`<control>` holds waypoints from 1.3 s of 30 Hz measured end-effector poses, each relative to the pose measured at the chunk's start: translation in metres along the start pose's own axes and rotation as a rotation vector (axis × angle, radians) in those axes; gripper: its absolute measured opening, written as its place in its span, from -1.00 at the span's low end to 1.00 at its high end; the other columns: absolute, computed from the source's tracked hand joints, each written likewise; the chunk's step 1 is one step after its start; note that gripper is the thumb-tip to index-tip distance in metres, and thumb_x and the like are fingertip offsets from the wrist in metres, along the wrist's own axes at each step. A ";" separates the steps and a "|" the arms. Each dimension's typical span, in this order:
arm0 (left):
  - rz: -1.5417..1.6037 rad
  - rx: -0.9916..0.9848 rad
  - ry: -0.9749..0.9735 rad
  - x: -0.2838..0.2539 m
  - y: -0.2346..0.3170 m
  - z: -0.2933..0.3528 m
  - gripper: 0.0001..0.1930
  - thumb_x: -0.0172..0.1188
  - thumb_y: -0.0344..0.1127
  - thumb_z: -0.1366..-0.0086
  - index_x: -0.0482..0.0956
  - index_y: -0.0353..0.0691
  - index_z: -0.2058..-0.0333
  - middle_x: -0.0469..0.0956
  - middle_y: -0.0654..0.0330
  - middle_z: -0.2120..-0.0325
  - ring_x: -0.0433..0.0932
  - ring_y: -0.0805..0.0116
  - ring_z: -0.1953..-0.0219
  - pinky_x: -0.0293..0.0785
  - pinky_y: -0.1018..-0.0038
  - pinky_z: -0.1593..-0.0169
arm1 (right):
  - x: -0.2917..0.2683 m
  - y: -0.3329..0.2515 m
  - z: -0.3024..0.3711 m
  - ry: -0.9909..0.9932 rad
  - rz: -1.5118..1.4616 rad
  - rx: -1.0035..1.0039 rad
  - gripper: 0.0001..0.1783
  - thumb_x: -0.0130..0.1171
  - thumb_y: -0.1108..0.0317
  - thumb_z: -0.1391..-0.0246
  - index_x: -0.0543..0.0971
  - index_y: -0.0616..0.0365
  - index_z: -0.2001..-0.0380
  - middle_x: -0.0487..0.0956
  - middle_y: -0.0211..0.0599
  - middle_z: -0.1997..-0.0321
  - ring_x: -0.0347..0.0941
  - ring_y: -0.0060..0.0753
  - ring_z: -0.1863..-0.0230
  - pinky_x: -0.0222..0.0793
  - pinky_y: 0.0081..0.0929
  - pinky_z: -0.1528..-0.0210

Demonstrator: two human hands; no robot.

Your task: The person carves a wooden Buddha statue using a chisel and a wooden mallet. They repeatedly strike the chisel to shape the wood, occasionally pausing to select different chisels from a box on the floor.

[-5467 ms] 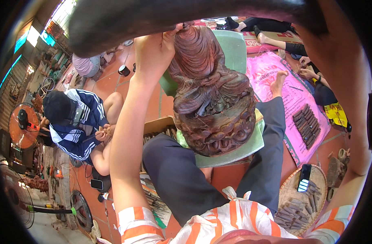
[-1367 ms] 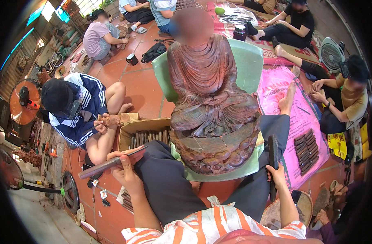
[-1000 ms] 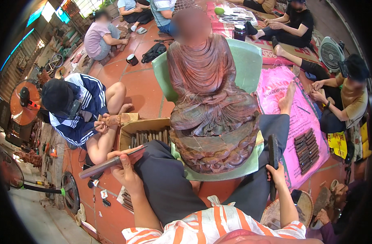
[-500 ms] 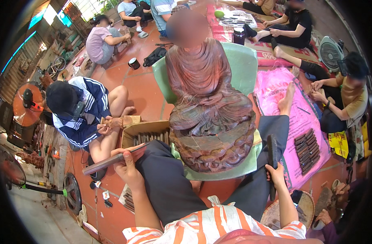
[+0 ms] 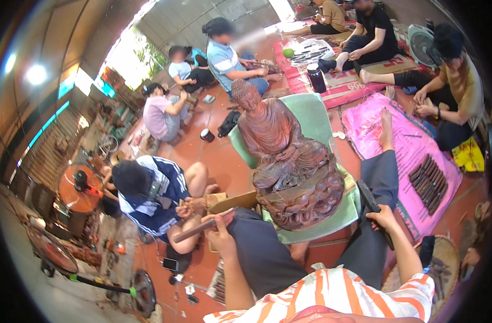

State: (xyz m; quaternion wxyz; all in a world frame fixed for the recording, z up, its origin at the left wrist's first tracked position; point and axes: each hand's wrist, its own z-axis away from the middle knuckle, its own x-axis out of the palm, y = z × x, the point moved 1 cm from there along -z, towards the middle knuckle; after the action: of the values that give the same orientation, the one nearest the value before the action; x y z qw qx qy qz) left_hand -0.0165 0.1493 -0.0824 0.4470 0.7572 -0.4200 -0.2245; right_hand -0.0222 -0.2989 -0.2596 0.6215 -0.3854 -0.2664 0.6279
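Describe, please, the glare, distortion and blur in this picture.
Head view: the opening at upper left is blown out; head view: straight edges bend toward the rim; head view: a seated co-worker has a blurred face, the carved Buddha statue shows readable folds.

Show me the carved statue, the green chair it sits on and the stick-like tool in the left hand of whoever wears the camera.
Carved statue [image 5: 290, 156]: head view, on its lap.
Green chair [image 5: 314, 119]: head view, on its backrest.
Stick-like tool [image 5: 192, 231]: head view, on its shaft.
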 end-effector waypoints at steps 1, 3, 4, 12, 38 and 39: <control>-0.018 -0.003 0.000 0.000 0.004 0.000 -0.81 0.00 -0.28 -0.35 0.27 -0.28 0.25 0.52 0.02 0.37 0.60 0.24 0.34 0.58 0.46 0.26 | 0.004 -0.002 0.003 0.000 -0.028 0.000 -0.78 0.25 0.42 0.10 0.46 0.23 0.37 0.45 -0.32 0.69 0.39 -0.51 0.74 0.32 -0.57 0.77; -0.024 -0.015 0.015 -0.001 0.008 0.002 -0.81 -0.01 -0.29 -0.36 0.26 -0.29 0.24 0.52 0.00 0.35 0.61 0.21 0.33 0.58 0.45 0.26 | 0.004 -0.002 0.009 0.035 -0.035 -0.027 -0.78 0.25 0.41 0.11 0.47 0.25 0.38 0.44 -0.33 0.70 0.39 -0.51 0.75 0.31 -0.57 0.78; -0.006 -0.013 0.022 -0.002 0.005 0.005 -0.81 -0.01 -0.29 -0.36 0.26 -0.30 0.24 0.52 -0.02 0.34 0.61 0.20 0.33 0.59 0.44 0.25 | 0.001 0.001 0.013 0.061 -0.035 -0.039 -0.79 0.26 0.41 0.12 0.48 0.25 0.40 0.44 -0.33 0.70 0.39 -0.52 0.76 0.29 -0.58 0.78; 0.169 -0.046 -0.007 -0.019 -0.004 0.002 -0.76 -0.02 -0.22 -0.37 0.28 -0.31 0.21 0.53 -0.05 0.32 0.61 0.17 0.30 0.60 0.39 0.21 | 0.000 0.015 0.023 0.187 -0.152 -0.130 -0.78 0.22 0.39 0.09 0.49 0.26 0.36 0.42 -0.36 0.72 0.36 -0.57 0.78 0.26 -0.60 0.80; -0.432 -1.171 0.315 -0.345 -0.184 0.223 -0.82 -0.04 -0.37 -0.29 0.37 -0.39 0.42 0.41 0.14 0.62 0.31 0.39 0.75 0.20 0.50 0.75 | 0.002 0.017 0.034 0.210 -0.124 -0.126 -0.79 0.22 0.39 0.09 0.48 0.23 0.36 0.42 -0.37 0.72 0.34 -0.57 0.78 0.23 -0.60 0.79; -0.492 -1.254 0.276 -0.350 -0.185 0.236 -0.83 -0.03 -0.39 -0.28 0.37 -0.41 0.43 0.41 0.13 0.63 0.31 0.38 0.76 0.21 0.48 0.76 | 0.001 0.018 0.034 0.209 -0.124 -0.122 -0.79 0.22 0.39 0.08 0.48 0.24 0.37 0.41 -0.37 0.72 0.34 -0.57 0.78 0.22 -0.60 0.79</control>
State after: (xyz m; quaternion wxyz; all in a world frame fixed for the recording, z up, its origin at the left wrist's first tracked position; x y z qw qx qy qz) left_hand -0.2956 0.3727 -0.3732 0.7861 0.4505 0.0342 -0.4218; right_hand -0.0600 -0.2943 -0.2557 0.6588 -0.4688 -0.2613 0.5272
